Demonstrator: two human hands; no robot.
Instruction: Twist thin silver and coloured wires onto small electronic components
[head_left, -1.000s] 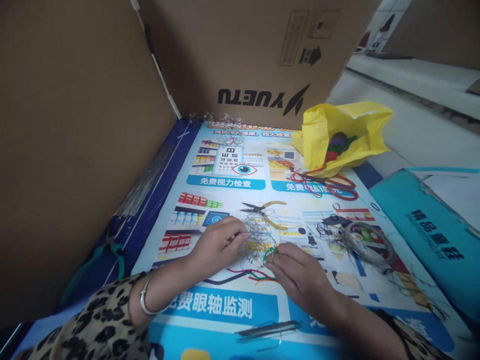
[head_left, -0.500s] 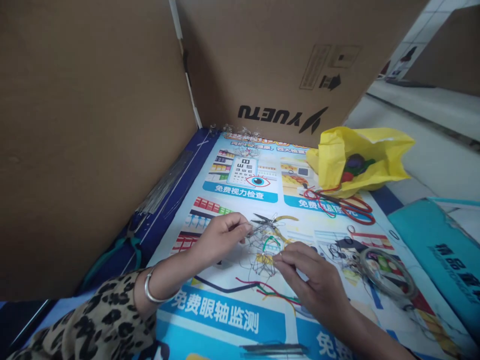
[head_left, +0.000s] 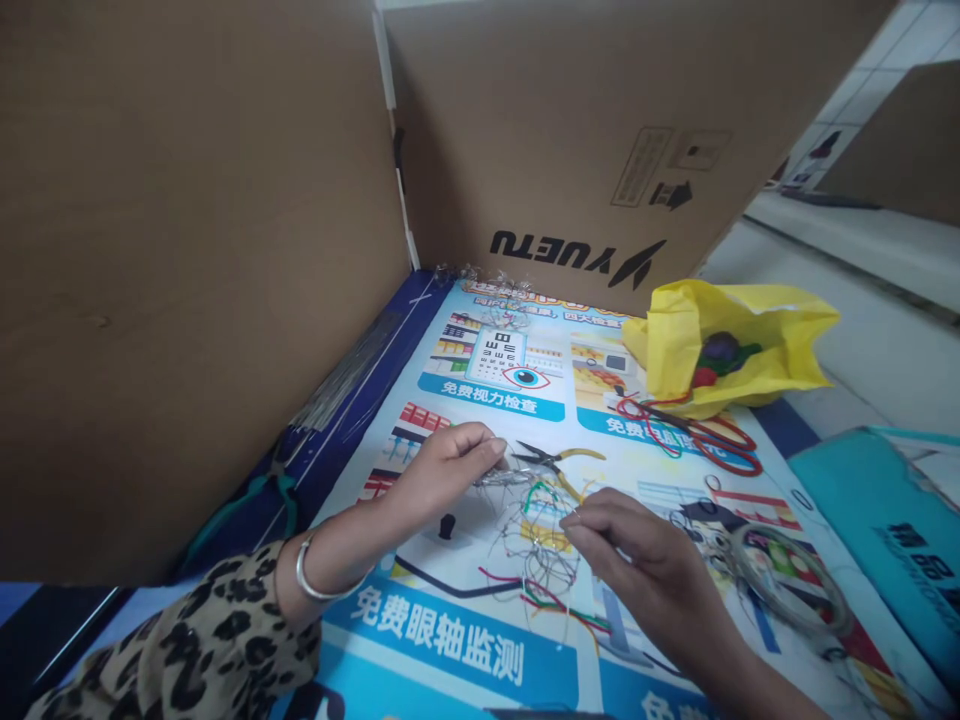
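Observation:
A tangled openwork piece of thin silvery wire (head_left: 544,555), with a bit of green cord (head_left: 538,497) on it, hangs between my hands over the printed sheet. My left hand (head_left: 457,462) pinches its upper left end between thumb and fingers. On the other side, my right hand (head_left: 626,545) has thumb and forefinger closed at the wire's right edge. Yellow-handled pliers (head_left: 559,458) lie just beyond, jaws pointing left. Red, green and yellow cords (head_left: 559,605) lie below the wirework.
Cardboard panels (head_left: 570,120) stand at the left and back. A yellow bag (head_left: 675,340) holds coloured balls, with red-handled scissors (head_left: 724,445) in front. A wire coil (head_left: 795,580) and teal box (head_left: 885,540) sit right. Teal-handled pliers (head_left: 281,490) and straight wires (head_left: 337,380) lie left.
The wirework has turned and spread lower between my hands, leaving the yellow-handled pliers more exposed. My right hand has shifted slightly. The whole view has moved a little.

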